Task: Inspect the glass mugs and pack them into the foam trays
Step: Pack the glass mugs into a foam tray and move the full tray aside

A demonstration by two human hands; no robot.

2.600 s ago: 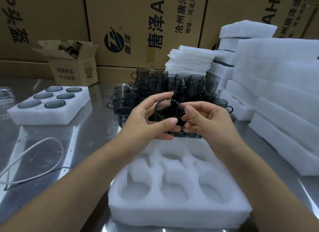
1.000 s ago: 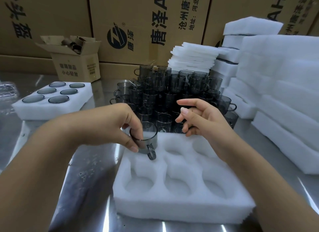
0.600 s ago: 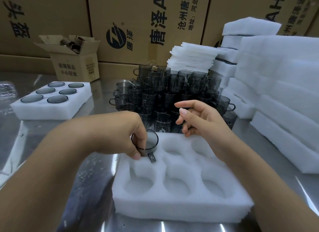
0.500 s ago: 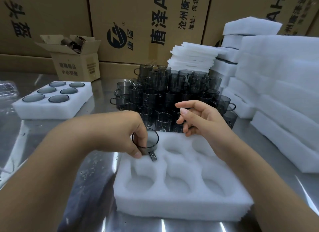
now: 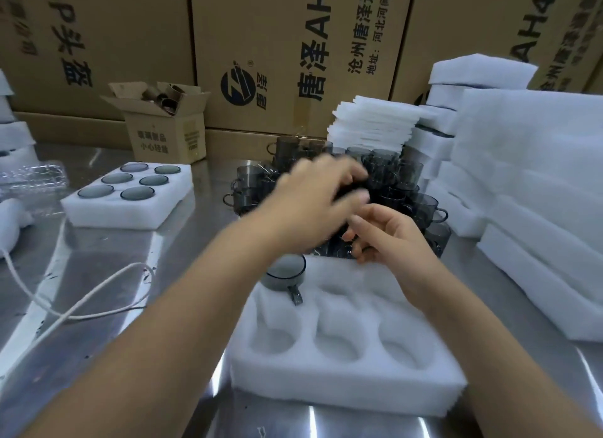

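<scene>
A smoky grey, see-through glass mug sits upright in the far-left pocket of the near foam tray, sunk partway into the white foam. Its rim stands above the surface and its handle points toward the person. The tray's other pockets visible in front hold nothing. The left hand is stretched out over the cluster of loose mugs just behind the tray. It is smeared by motion, so I cannot tell whether its fingers grasp anything. The right hand hovers at the tray's far edge, fingers loosely curled and holding nothing. To the left on the steel table lies a second foam tray with six mugs seated flush, and nearer, a white cable. Stacked foam trays rise on the right.
</scene>
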